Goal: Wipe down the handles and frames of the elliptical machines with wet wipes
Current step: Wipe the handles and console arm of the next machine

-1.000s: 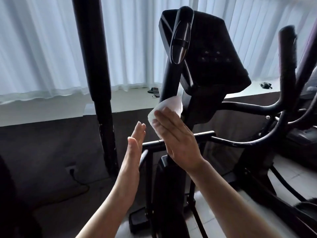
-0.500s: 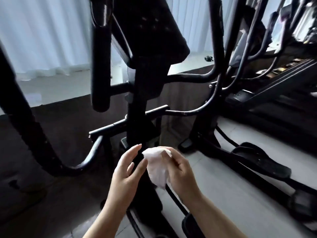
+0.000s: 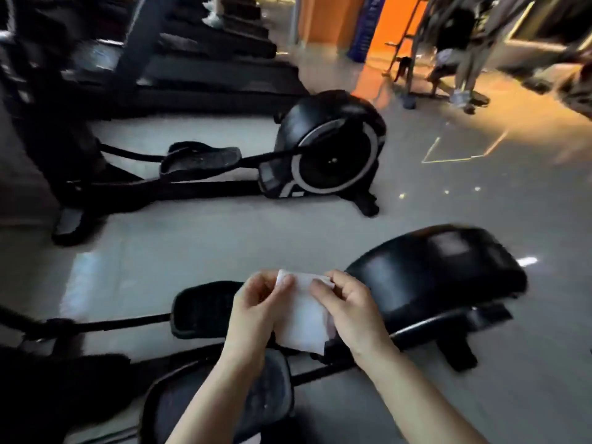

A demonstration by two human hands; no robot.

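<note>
A white wet wipe [image 3: 304, 318] hangs between both hands above the near elliptical machine. My left hand [image 3: 256, 312] pinches its top left corner and my right hand [image 3: 349, 312] pinches its top right edge. Below the hands lie the near machine's black flywheel housing [image 3: 442, 277] and its foot pedals [image 3: 205, 309]. A second black elliptical [image 3: 330, 145] with a grey-ringed flywheel stands farther off, its pedal [image 3: 201, 158] to the left. No handles are in view.
Treadmills [image 3: 192, 65] line the back left. Grey floor [image 3: 224, 238] runs between the two ellipticals. An orange pillar [image 3: 339, 20] and a person's legs [image 3: 464, 59] stand at the back right, near a yellow floor marking [image 3: 461, 152].
My view has swung right and down, from the console and handles to the machines' rear ends. Both hands now hold the wipe spread between them, where it was bunched before.
</note>
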